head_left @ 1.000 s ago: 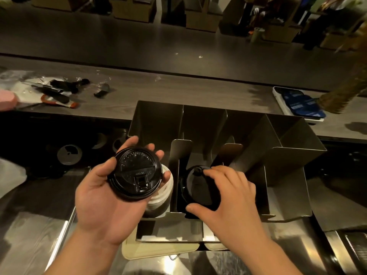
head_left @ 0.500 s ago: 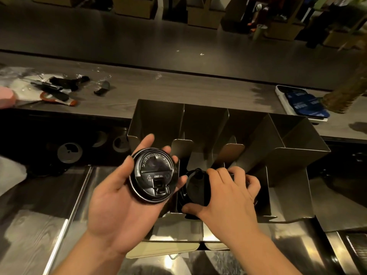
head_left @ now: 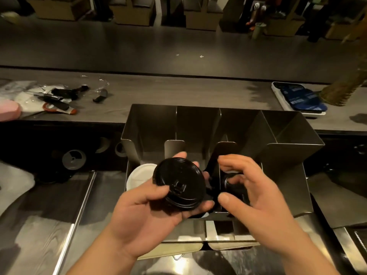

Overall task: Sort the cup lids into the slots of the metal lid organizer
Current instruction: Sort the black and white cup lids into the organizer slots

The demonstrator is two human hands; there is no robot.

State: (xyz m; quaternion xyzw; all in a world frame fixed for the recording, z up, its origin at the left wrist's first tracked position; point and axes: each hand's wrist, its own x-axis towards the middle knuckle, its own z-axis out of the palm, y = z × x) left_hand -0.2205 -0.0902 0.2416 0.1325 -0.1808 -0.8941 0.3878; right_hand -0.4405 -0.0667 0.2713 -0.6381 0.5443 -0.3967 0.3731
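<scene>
Lid (head_left: 178, 183) in my left hand (head_left: 143, 215): black, round, top face up and tipped toward me, sip flap on the near side. Thumb and curled fingers grip its rim above the front of the organizer (head_left: 288, 155), over the second slot from the left. White lids (head_left: 139, 175) sit in the left slot just beside it. My right hand (head_left: 256, 197) arches over black lids (head_left: 231, 183) in the next slot; I cannot tell whether it pinches them. Dividers run near to far. Along the far edge of the worktop (head_left: 39, 225) lie tools (head_left: 55, 100) at the left and a blue pack (head_left: 297, 100) at the right.
</scene>
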